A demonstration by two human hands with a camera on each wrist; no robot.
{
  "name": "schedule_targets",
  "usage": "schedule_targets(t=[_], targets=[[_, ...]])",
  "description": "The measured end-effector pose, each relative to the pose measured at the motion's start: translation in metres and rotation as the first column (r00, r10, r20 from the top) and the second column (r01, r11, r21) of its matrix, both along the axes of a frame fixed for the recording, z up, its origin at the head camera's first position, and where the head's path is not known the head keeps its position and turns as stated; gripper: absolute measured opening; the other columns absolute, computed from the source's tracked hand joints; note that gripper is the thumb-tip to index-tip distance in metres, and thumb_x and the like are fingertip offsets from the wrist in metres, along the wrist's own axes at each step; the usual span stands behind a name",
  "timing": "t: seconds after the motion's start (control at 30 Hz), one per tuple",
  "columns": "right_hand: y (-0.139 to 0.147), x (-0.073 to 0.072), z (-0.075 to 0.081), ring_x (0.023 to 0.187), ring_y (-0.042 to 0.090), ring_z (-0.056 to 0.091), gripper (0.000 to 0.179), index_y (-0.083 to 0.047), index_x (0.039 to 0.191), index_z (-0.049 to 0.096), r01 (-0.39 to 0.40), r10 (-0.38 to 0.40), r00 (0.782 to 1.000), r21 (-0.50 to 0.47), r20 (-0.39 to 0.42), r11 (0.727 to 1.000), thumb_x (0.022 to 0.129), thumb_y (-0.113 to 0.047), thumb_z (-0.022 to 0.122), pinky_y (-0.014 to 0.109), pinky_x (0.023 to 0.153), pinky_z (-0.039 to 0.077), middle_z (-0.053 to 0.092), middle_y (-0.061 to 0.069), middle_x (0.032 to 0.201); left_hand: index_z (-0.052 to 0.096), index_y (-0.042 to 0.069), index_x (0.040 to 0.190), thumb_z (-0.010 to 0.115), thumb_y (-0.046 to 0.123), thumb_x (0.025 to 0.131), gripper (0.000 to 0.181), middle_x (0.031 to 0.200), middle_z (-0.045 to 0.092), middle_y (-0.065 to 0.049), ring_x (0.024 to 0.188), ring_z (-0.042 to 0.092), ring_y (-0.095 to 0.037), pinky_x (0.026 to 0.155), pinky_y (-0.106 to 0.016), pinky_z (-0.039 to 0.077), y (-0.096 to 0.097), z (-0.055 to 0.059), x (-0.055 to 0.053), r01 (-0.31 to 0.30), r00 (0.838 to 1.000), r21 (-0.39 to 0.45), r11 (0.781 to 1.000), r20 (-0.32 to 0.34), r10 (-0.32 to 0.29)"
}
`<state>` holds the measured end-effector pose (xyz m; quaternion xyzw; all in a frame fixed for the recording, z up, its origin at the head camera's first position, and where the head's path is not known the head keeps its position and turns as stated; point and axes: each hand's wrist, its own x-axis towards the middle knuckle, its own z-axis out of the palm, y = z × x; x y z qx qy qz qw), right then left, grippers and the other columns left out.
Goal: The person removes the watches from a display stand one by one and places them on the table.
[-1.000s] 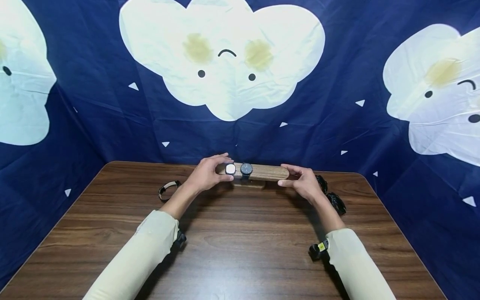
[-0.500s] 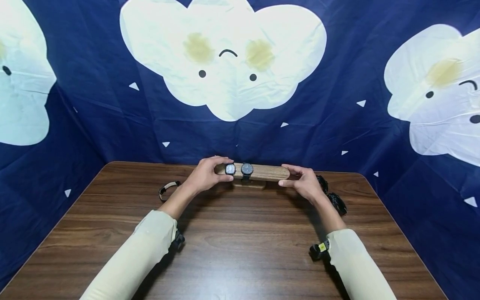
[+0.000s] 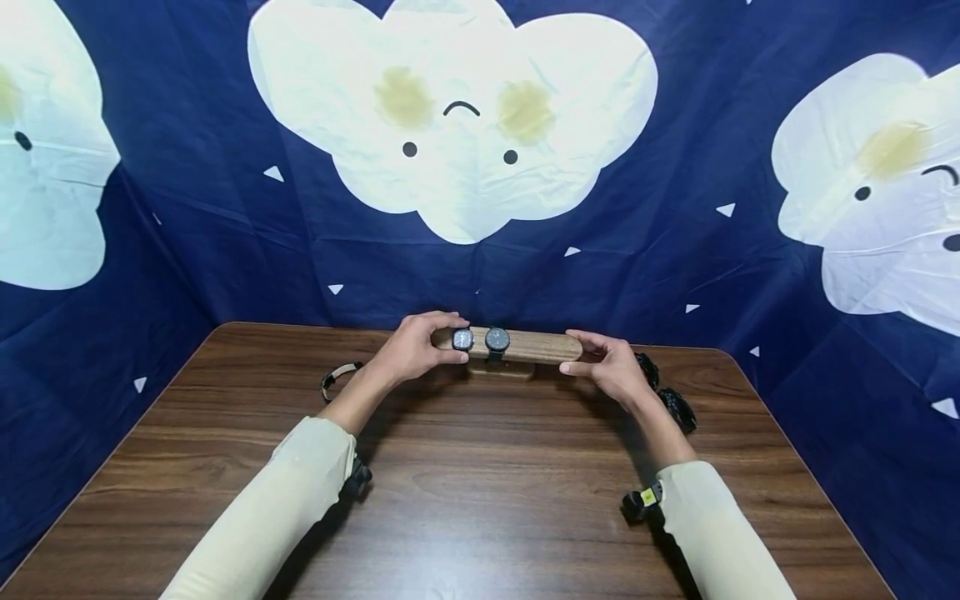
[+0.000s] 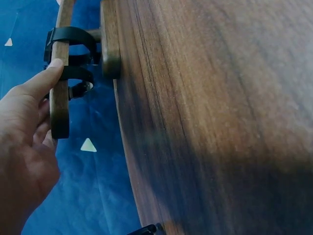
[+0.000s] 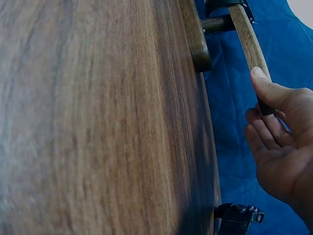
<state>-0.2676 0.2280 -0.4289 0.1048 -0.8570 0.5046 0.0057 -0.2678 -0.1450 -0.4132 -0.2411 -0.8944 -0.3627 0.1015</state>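
Note:
A wooden watch stand with a long rounded bar stands on its base near the table's back edge. Two watches are strapped round the bar's left half: a square-faced watch and a round black watch. My left hand grips the bar's left end; in the left wrist view its thumb presses the bar's edge right beside a black strap. With thumb and fingers, my right hand pinches the bar's bare right end.
A looped band lies on the wooden table to the left, near the left forearm. Black watches lie on the right, beside the right wrist. A blue cloth with white clouds hangs behind the table.
The square watch's face was bright white one second ago and now shows a dark dial. Both hands keep their places on the bar; the head view shifts slightly.

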Motion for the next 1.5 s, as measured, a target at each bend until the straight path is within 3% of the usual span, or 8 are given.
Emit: schedule_targets(t=[0.23, 0.53, 0.77, 1.03, 1.23, 1.4, 1.5], targets=[[0.0009, -0.0003, -0.0038, 0.114, 0.013, 0.076, 0.070, -0.009, 0.157, 0.067, -0.016, 0.016, 1.000, -0.016, 0.002, 1.000, 0.093, -0.014, 0.095, 0.015, 0.089, 0.057, 0.075, 0.020, 0.149, 0.079, 0.007, 0.139, 0.099, 0.020, 0.088, 0.056, 0.150, 0.074, -0.021, 0.144, 0.067, -0.042, 0.125, -0.056, 0.051, -0.0020, -0.0012, -0.0007, 0.008, 1.000, -0.035, 0.999, -0.018, -0.008], [-0.0010, 0.0012, -0.0023, 0.132, 0.037, 0.074, 0.071, -0.005, 0.159, 0.064, -0.017, 0.017, 1.000, -0.024, -0.011, 1.000, 0.094, -0.009, 0.092, 0.012, 0.091, 0.055, 0.073, 0.021, 0.151, 0.080, 0.007, 0.138, 0.099, 0.018, 0.088, 0.054, 0.143, 0.078, -0.018, 0.134, 0.072, -0.037, 0.116, -0.054, 0.056, -0.0046, -0.0011, -0.0011, 0.004, 1.000, -0.026, 1.000, -0.026, -0.005], [0.0018, 0.0017, -0.0017, 0.133, 0.039, 0.074, 0.071, -0.009, 0.159, 0.065, -0.014, 0.014, 1.000, 0.001, -0.010, 1.000, 0.095, -0.016, 0.094, 0.014, 0.090, 0.054, 0.073, 0.019, 0.152, 0.079, 0.006, 0.139, 0.099, 0.018, 0.089, 0.055, 0.143, 0.078, -0.018, 0.127, 0.073, -0.035, 0.110, -0.053, 0.057, -0.0084, -0.0025, 0.0003, -0.004, 1.000, -0.009, 1.000, -0.031, 0.004], [0.0018, 0.0027, -0.0005, 0.136, 0.038, 0.074, 0.071, -0.012, 0.158, 0.067, -0.012, 0.012, 1.000, 0.014, -0.004, 1.000, 0.094, -0.019, 0.095, 0.012, 0.092, 0.054, 0.072, 0.017, 0.154, 0.080, 0.005, 0.138, 0.099, 0.017, 0.088, 0.056, 0.133, 0.081, -0.016, 0.107, 0.073, -0.028, 0.099, -0.047, 0.058, -0.0091, -0.0027, 0.0025, -0.020, 0.999, 0.005, 1.000, -0.026, 0.021], [0.0020, 0.0025, -0.0004, 0.130, 0.036, 0.076, 0.069, -0.011, 0.155, 0.069, 0.018, -0.018, 1.000, 0.025, -0.019, 1.000, 0.092, -0.016, 0.096, 0.012, 0.087, 0.055, 0.076, 0.018, 0.148, 0.079, 0.007, 0.140, 0.099, 0.019, 0.088, 0.056, 0.137, 0.080, -0.016, 0.113, 0.073, -0.028, 0.103, -0.046, 0.058, -0.0040, 0.0029, 0.0042, -0.051, 0.999, -0.015, 0.999, 0.011, 0.052], [0.0023, 0.0006, -0.0031, 0.131, 0.038, 0.076, 0.069, -0.008, 0.155, 0.069, 0.006, -0.005, 0.999, 0.031, -0.035, 1.000, 0.092, -0.015, 0.096, 0.010, 0.089, 0.054, 0.075, 0.021, 0.148, 0.080, 0.008, 0.139, 0.099, 0.018, 0.086, 0.057, 0.131, 0.082, -0.015, 0.101, 0.071, -0.025, 0.096, -0.042, 0.057, -0.0040, 0.0038, 0.0051, -0.068, 0.997, -0.019, 0.998, 0.040, 0.069], [0.0010, 0.0003, -0.0029, 0.133, 0.040, 0.076, 0.069, -0.006, 0.155, 0.068, -0.008, 0.009, 0.999, 0.032, -0.041, 0.999, 0.092, -0.014, 0.095, 0.010, 0.089, 0.054, 0.074, 0.021, 0.149, 0.081, 0.007, 0.139, 0.100, 0.017, 0.085, 0.057, 0.135, 0.081, -0.017, 0.108, 0.074, -0.030, 0.103, -0.046, 0.059, -0.0062, 0.0049, 0.0072, -0.073, 0.997, -0.026, 0.997, 0.037, 0.074]])
